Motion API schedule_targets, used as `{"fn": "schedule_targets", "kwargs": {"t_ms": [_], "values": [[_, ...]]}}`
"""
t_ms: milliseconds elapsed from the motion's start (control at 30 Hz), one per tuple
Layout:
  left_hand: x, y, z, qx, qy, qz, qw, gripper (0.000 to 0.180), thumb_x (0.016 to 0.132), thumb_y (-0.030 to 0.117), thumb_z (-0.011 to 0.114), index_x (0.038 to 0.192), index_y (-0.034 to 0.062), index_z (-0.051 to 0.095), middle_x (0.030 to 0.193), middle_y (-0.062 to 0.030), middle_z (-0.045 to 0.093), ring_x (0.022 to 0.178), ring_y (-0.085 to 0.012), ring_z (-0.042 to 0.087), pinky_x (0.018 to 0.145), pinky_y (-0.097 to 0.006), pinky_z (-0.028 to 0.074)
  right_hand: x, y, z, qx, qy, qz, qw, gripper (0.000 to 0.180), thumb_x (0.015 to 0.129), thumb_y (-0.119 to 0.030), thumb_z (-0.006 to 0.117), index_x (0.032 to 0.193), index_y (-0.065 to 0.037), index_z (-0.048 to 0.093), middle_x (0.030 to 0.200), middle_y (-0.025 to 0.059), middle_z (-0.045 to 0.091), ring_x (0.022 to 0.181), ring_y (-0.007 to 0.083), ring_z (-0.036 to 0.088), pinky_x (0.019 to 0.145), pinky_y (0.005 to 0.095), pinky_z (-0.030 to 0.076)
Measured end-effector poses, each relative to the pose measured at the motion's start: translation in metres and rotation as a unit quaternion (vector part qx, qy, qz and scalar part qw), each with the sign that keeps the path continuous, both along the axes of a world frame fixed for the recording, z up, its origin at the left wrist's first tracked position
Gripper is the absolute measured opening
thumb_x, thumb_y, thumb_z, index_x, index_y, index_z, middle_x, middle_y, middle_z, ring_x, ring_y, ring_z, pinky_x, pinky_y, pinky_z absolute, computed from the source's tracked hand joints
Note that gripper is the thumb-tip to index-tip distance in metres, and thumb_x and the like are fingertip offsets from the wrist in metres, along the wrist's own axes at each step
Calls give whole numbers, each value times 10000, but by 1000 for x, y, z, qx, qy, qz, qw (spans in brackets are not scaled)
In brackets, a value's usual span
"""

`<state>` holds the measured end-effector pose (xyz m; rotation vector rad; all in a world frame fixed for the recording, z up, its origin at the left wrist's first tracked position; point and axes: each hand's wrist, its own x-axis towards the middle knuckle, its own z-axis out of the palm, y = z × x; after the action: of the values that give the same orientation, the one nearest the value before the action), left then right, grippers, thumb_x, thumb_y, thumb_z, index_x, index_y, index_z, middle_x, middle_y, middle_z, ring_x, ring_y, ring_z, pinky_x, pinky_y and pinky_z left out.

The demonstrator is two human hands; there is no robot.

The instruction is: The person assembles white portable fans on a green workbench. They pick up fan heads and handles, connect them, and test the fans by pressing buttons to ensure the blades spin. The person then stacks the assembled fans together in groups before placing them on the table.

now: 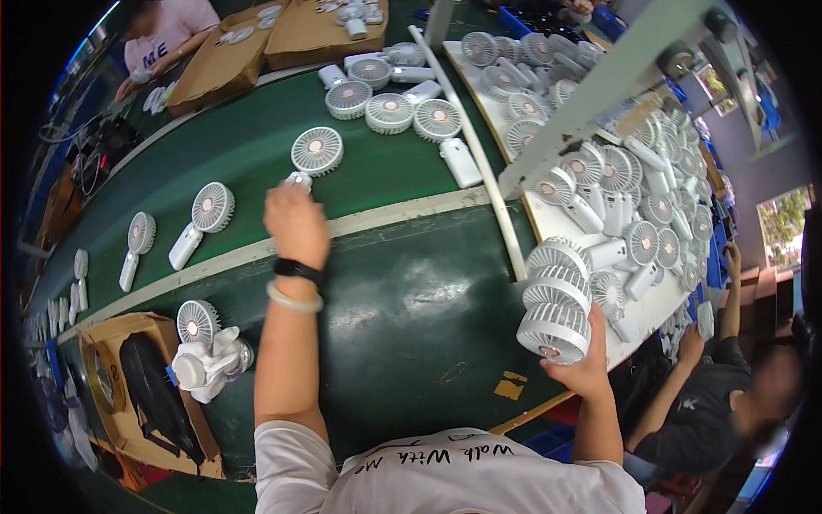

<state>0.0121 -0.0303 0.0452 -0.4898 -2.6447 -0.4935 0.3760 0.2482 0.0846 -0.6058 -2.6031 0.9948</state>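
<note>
The left hand (pixel 296 224) reaches past the pale strip (pixel 385 215) onto the green belt (pixel 248 141), at the handle end of a white fan (pixel 318 152). That fan lies on the belt with its round head on the far side of the hand, and the hand hides most of its handle. The fingers are blurred, so I cannot tell whether they close on the handle or only touch it. A black band (pixel 298 271) and a pale bangle (pixel 294 298) circle the left wrist.

The right hand (pixel 584 355) is clasped on a stack (pixel 555 334) of fans, their heads one behind another, above the right side of the dark green table (pixel 411 334) and just beside the heap (pixel 638 188) of fans on the white board (pixel 535 218).

Left along the belt lie more fans, among them one tilted fan (pixel 212 207) and a slimmer-looking one (pixel 141 233). A cluster (pixel 390 113) of fans sits at the belt's right end, next to a pale rod (pixel 467 128). On the table's left side, a carton (pixel 201 428) holds a black pouch (pixel 150 385); beside it are a fan head (pixel 199 321) and a white cloth (pixel 210 364). A co-worker in black (pixel 706 420) is at the right; another in pink (pixel 167 38) is beyond the belt
</note>
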Motion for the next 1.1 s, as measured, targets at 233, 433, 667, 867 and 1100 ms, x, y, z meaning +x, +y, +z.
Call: {"fn": "schedule_targets", "kwargs": {"t_ms": [233,433,667,867,1100], "values": [[-37,-15,-30,-41,-73,35,996,583,785,185,641,1287,1,406,1161,-178,536,1066,-351,490,898,-442,410,28,41,-14,199,-38,-88,975,810,451,-170,792,1165,-67,424,1280,245,366,1172,413,368,981,472,287],[9,-2,-10,575,-365,-123,722,432,907,239,506,1271,22,423,1085,-150,571,907,-253,553,751,-373,473,-6,70,-15,258,-60,-117,957,737,488,-229,802,1127,-79,467,1256,220,369,1182,396,348,994,478,257],[90,-4,15,734,-558,-300,244,463,944,445,333,1208,85,455,1060,-124,555,848,-210,524,651,-328,440,-40,81,-15,292,-90,-112,945,772,515,-283,818,1168,-64,468,1299,213,362,1205,395,349,989,508,257],[104,-12,13,745,-539,-303,250,491,958,449,300,1267,89,426,1149,-140,535,891,-220,532,695,-355,467,-45,60,-6,328,-106,-116,931,937,533,-281,830,1308,-83,342,1374,209,294,1279,401,276,1002,589,215],[102,-19,11,746,-522,-283,302,466,957,391,347,1284,63,401,1171,-161,522,952,-240,551,768,-386,491,-44,48,-5,314,-86,-105,940,992,513,-206,841,1340,-74,309,1382,208,287,1293,396,254,1033,547,209]]}}
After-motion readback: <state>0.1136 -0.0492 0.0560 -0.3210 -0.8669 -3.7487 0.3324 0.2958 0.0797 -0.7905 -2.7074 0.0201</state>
